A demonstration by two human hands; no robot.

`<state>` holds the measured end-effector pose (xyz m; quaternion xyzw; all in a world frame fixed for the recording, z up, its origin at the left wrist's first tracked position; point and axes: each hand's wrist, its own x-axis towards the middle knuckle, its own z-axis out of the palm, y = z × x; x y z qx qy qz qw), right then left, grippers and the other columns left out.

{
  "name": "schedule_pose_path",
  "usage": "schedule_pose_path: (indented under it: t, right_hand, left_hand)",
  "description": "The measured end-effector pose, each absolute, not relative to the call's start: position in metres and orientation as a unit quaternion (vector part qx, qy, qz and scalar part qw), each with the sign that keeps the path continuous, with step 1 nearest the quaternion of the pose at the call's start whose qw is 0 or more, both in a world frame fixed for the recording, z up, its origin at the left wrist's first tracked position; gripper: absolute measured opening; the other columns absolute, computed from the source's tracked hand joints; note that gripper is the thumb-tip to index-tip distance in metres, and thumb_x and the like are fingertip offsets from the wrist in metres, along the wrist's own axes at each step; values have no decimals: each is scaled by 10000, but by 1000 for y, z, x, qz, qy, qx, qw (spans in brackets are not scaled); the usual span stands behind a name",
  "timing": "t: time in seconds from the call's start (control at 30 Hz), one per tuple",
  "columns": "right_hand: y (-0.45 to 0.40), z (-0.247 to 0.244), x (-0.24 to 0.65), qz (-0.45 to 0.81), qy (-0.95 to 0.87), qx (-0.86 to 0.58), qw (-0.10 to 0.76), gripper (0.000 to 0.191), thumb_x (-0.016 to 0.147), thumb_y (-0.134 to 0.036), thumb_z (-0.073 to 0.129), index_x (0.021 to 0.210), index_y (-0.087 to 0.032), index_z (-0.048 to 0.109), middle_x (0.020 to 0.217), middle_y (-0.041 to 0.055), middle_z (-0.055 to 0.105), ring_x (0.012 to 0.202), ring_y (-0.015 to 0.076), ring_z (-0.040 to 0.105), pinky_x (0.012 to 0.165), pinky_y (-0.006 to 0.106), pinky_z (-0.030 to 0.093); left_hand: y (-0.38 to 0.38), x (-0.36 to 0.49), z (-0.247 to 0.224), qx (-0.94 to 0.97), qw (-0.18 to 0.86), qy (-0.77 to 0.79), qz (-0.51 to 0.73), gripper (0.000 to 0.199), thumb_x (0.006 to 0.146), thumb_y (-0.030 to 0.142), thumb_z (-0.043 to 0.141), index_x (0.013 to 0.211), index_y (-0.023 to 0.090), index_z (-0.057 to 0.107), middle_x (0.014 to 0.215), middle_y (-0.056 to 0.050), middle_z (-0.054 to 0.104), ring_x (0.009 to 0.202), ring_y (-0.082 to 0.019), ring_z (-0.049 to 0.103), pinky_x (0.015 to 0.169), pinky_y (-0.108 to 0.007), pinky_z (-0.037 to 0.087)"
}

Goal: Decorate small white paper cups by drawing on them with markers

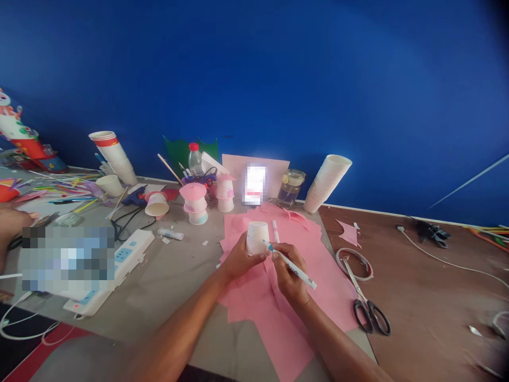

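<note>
Marker (pixel 304 277) (its lettering (pixel 293 268) too blurred to read) is clamped in right grip (pixel 290 280), cup (pixel 258 234) in left grip (pixel 240 258).

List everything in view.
Paper sheets: several, pink, centre
Held cup: 1, white, centre
Marker: 1, white, at cup
Scissors: 1, black-handled, right
Tape roll: 1, pale, under scissors
Cup stacks: 2, mostly white, back
Cup figures: 2, white-pink, back
Loose cups: 2, pale, left
Lit screen: 1, white, back
Jar: 1, clear, beside screen
Bottle: 1, clear, back
Power strip: 1, white, left
Sticks and clutter: many, multicoloured, left
Cables: several, mostly white, both sides
Wall: 1, blue, behind
Other person's hand: 1, far left
Left grip: 1, around cup
Right grip: 1, on marker
</note>
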<state>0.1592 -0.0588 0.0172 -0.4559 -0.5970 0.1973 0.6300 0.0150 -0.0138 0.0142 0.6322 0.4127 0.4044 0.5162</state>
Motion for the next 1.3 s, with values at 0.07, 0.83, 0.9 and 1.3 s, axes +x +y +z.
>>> schedule_pose_path:
  t: [0.07,0.83,0.9,1.3]
  right_hand:
    - [-59,18,159,200,-596,-459,628,85,865,-248,515,898,-209,583,787,28,651,587,132,575,550,269,496]
    - [-54,14,159,182,-587,-482,624,87,868,-251,513,891,-191,571,729,19,618,552,118,542,507,247,460]
    - [-54,14,158,190,-581,-484,626,99,872,-262,509,902,-190,570,759,33,632,590,128,565,519,251,468]
    - [-55,15,157,225,-568,-476,633,95,866,-275,514,868,-192,561,672,3,586,540,123,528,486,248,438]
  left_hand:
    - [-14,15,14,630,520,412,404,543,694,474,732,1076,163,505,983,-53,573,896,-209,535,774,-333,457]
    - [-15,16,15,623,533,410,399,534,699,462,730,1084,170,502,1014,-67,589,915,-220,552,774,-330,456]
    - [-14,15,14,623,533,410,401,541,703,449,729,1104,169,497,1047,-76,587,945,-230,554,796,-339,456]
    - [-15,14,16,607,537,424,404,541,707,449,722,1107,166,492,1040,-77,598,952,-229,567,803,-342,467]
